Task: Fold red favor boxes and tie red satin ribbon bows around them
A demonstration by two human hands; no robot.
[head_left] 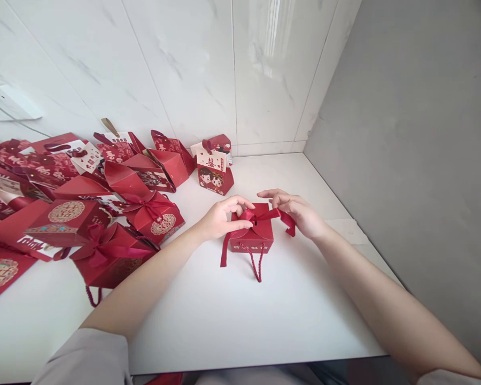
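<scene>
A small red gift box (251,243) stands on the white table in front of me, its twisted cord handle (258,270) hanging down the near side. Over its top lies a red satin ribbon (269,214), gathered at the middle. My left hand (227,216) pinches the gathered part between thumb and fingers; one tail hangs down at the box's left. Off the box's right side, my right hand (299,213) has its fingers closed on the ribbon's other end, and a short tail dangles below them.
Many red gift boxes and bags crowd the left side, including a ribbon-tied box (116,262). A box with cartoon figures (213,174) stands near the tiled wall (192,69). A grey wall (417,133) borders the table (240,326) on the right.
</scene>
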